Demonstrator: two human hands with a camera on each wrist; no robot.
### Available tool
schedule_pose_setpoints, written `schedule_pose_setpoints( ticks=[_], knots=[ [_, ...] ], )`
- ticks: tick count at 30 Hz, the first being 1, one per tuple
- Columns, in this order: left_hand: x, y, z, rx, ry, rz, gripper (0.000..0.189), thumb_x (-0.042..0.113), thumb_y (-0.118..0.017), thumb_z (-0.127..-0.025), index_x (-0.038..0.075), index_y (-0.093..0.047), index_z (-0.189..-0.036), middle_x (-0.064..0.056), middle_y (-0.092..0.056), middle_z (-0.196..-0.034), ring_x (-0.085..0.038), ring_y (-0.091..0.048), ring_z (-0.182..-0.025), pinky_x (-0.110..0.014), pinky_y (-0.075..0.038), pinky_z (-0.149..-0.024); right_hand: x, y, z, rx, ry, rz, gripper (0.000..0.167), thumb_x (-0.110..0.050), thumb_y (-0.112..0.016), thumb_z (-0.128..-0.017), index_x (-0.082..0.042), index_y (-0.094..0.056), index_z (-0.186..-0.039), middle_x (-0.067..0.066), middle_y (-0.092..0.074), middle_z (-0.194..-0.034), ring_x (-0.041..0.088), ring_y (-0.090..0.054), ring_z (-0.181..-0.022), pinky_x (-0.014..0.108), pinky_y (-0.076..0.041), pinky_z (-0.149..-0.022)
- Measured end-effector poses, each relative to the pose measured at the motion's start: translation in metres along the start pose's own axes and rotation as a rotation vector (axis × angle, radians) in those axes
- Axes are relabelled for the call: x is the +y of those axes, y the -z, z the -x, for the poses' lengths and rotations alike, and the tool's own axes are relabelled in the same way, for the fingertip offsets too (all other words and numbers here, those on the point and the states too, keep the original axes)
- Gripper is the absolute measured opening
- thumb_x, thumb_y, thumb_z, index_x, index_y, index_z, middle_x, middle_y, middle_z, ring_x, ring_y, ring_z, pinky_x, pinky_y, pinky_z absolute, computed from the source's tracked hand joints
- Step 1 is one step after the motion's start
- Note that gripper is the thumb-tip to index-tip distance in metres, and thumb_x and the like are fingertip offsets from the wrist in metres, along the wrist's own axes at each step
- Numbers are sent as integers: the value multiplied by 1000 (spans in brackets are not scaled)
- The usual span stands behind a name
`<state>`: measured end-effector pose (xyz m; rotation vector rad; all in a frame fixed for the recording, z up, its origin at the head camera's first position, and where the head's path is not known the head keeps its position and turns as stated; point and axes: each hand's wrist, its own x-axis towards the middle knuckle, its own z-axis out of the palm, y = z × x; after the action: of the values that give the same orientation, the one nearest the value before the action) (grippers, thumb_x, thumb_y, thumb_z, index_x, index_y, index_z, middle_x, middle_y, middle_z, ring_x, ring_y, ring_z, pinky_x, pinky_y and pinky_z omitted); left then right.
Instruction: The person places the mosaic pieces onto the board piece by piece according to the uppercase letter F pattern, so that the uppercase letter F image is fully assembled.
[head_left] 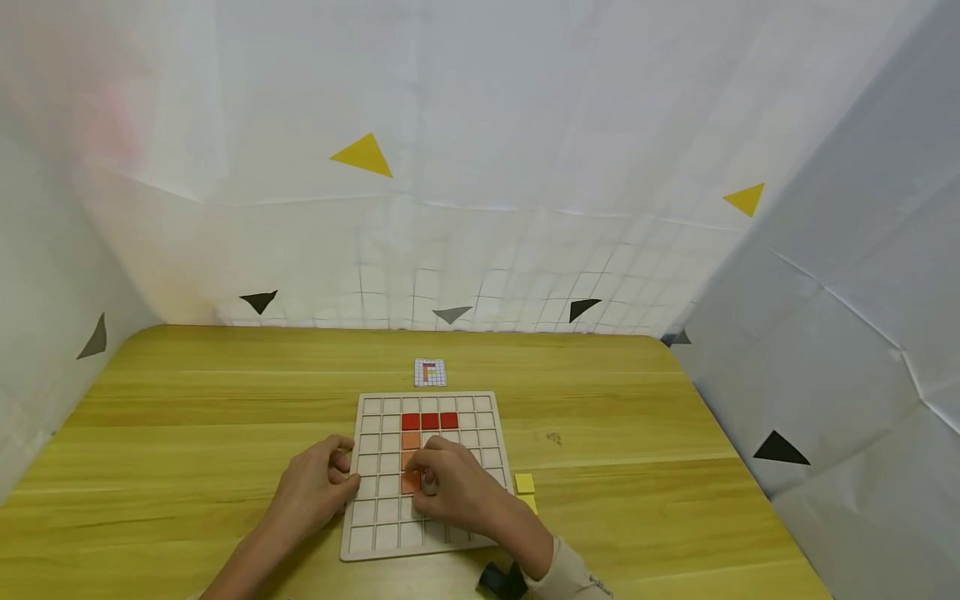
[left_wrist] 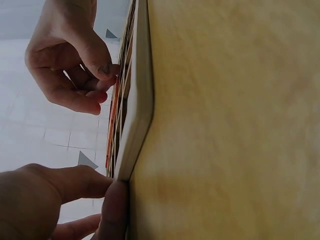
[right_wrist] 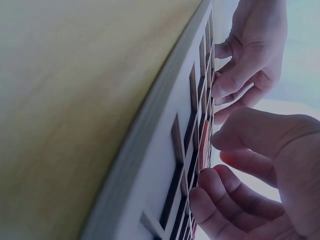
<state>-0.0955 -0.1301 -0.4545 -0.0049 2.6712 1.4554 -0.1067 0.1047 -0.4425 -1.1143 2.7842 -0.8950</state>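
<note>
A pale wooden grid board (head_left: 377, 533) lies on the table. Three red tiles (head_left: 430, 421) form a row in it, and orange tiles (head_left: 411, 439) run down in a column from the row's left end. My left hand (head_left: 318, 479) grips the board's left edge between thumb and fingers, as the left wrist view also shows. Over the middle of the board, my right hand (head_left: 457, 487) has its thumb and fingertips around the lowest orange tile (head_left: 410, 483), down at the board's surface. The right wrist view shows the orange edge (right_wrist: 204, 145) close to these fingertips.
Beyond the board lies a small card (head_left: 430, 372) printed with a coloured grid pattern. Yellow tiles (head_left: 524, 483) lie by the board's right edge, partly behind my right wrist. A black object (head_left: 501, 581) is near the right sleeve. White sheets (head_left: 480, 233) enclose the table.
</note>
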Motion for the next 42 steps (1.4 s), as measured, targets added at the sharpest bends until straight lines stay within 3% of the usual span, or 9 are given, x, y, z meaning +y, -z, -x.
schedule_pose_setpoints(
  ticks=[11,24,42],
  knots=[
    [0,0,0,2,-3,-12,44,-2,-73,-77,-5,-62,-119,-6,-59,-88,-15,-64,-74,-26,-53,-52,2,9,8,20,27,-12,20,-5,-75,-80,-9,-72,-99,-1,-60,-90,7,-55,-75,11,-42,-65],
    [0,0,1,-1,-5,-18,44,-1,-74,-78,-5,-61,-120,-6,-59,-89,-15,-63,-75,-26,-53,-53,17,33,27,83,-63,-34,23,-2,-77,-78,-5,-72,-101,6,-62,-92,19,-60,-78,22,-50,-68],
    [1,0,1,-5,10,-4,45,-2,-73,-78,-5,-61,-121,-6,-59,-89,-15,-63,-74,-27,-53,-51,31,50,56,110,-110,0,22,-1,-74,-78,-6,-73,-99,4,-62,-92,19,-59,-77,21,-50,-65]
  ],
)
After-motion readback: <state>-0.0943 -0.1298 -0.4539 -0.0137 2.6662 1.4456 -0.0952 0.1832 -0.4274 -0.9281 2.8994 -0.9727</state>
